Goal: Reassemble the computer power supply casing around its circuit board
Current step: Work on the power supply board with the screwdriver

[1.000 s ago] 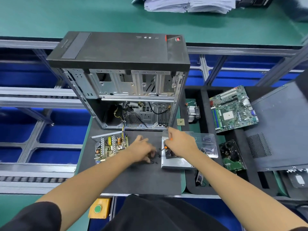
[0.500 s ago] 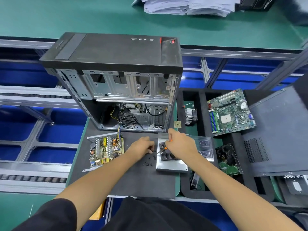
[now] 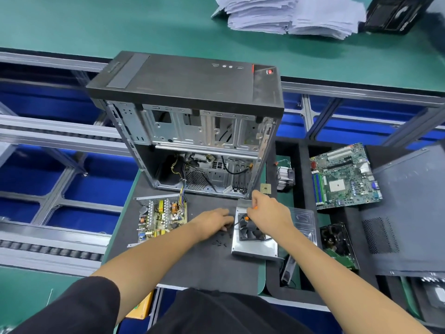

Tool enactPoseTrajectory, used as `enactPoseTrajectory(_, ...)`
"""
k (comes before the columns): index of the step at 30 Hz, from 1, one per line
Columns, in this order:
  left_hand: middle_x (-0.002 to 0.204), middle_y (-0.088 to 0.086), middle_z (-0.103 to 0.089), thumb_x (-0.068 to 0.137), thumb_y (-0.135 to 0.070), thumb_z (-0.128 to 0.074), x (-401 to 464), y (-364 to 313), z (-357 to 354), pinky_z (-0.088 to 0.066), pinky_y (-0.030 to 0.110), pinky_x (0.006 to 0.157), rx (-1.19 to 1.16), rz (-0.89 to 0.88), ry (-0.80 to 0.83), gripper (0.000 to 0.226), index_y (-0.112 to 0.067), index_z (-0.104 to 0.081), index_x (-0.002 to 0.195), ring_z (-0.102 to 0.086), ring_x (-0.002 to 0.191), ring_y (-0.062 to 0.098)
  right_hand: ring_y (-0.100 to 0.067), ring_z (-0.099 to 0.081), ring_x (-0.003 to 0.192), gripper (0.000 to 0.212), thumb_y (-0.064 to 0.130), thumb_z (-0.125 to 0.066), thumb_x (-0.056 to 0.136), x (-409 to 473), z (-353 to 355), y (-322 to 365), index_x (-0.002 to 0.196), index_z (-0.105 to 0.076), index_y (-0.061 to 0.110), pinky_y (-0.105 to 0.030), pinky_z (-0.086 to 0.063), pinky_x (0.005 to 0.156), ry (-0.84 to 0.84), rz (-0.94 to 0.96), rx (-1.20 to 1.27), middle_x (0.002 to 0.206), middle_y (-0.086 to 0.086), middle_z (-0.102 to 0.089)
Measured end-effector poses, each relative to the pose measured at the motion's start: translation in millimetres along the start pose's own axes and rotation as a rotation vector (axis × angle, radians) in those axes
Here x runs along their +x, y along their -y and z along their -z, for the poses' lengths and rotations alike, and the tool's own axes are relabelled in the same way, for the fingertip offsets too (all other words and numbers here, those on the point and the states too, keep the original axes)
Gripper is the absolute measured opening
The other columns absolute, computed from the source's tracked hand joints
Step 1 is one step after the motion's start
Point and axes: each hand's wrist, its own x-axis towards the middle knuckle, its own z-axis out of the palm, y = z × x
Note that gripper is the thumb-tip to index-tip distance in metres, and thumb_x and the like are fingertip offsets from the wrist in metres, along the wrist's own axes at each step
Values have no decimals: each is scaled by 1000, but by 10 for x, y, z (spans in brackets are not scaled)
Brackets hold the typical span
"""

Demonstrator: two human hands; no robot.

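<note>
- The casing cover (image 3: 255, 247), a flat brushed-metal plate with a black square fan (image 3: 249, 229), lies under the right hand (image 3: 269, 213).
- The bare circuit board (image 3: 161, 216), crowded with yellow and copper parts, sits left of the left hand (image 3: 213, 221).
- Left fingers curl, pinching among small black screws (image 3: 220, 242) on the dark mat (image 3: 192, 266).
- The right hand grips an orange-handled tool (image 3: 250, 212) over the fan.

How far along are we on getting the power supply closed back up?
Early. Done: the fan sits in the metal cover, though whether it is screwed down cannot be told. In hand: the right hand holds an orange-handled tool over the fan, and the left hand reaches into the loose screws on the mat. Left: the circuit board lies bare in its tray, apart from the cover, so the casing is unjoined.
</note>
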Motion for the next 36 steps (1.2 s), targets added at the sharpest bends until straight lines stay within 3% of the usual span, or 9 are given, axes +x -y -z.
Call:
enactPoseTrajectory(4,108,5,-51,100,-14,-58,-75,42,-37,-44,36,85,-180,26,-111,4,-10,-59,102,-48,102,21,-19,-56,62,8,22,-48,76,25,12,49,79,-41,24,-30,-36,54,-2,-6,10,65,4,-58)
enactPoseTrajectory(9,98,6,-71,101,-11,-59,-267,172,67,-56,34,84,-590,201,-267,9,-11,-51,97,-69,87,14,-19,-58,62,5,23,-46,79,74,71,183,79,-41,23,-31,-44,60,-26,8,78,66,4,-60)
enactPoseTrajectory(13,94,9,-71,95,-7,-69,-440,287,164,-59,30,81,-809,249,-308,15,-12,-56,98,-72,85,17,-22,-57,53,7,24,-46,77,118,115,344,77,-39,24,-34,-50,65,-45,12,150,60,4,-57)
enactPoseTrajectory(17,85,6,-72,91,-8,-75,-534,353,185,-54,20,77,-845,274,-356,9,-10,-67,94,-70,80,16,-25,-56,58,6,22,-45,77,141,127,476,77,-39,25,-35,-48,64,-39,35,165,64,2,-59)
enactPoseTrajectory(24,84,10,-75,91,-5,-73,-581,406,142,-59,35,86,-1002,350,-427,9,-4,-65,95,-75,82,24,-18,-54,62,6,25,-47,74,146,132,594,76,-42,24,-31,-33,55,-94,83,211,63,4,-59)
enactPoseTrajectory(30,84,11,-76,92,-5,-72,-572,416,153,-59,37,87,-1059,336,-442,9,-4,-65,97,-75,83,24,-16,-51,58,7,22,-48,75,161,155,655,75,-41,23,-30,-29,52,-86,103,180,64,3,-61)
enactPoseTrajectory(36,86,10,-76,90,-5,-74,-593,432,152,-60,36,86,-1038,301,-407,9,-6,-66,95,-75,85,25,-21,-57,68,11,22,-47,73,174,143,674,74,-38,28,-30,-32,54,-62,135,162,66,3,-62)
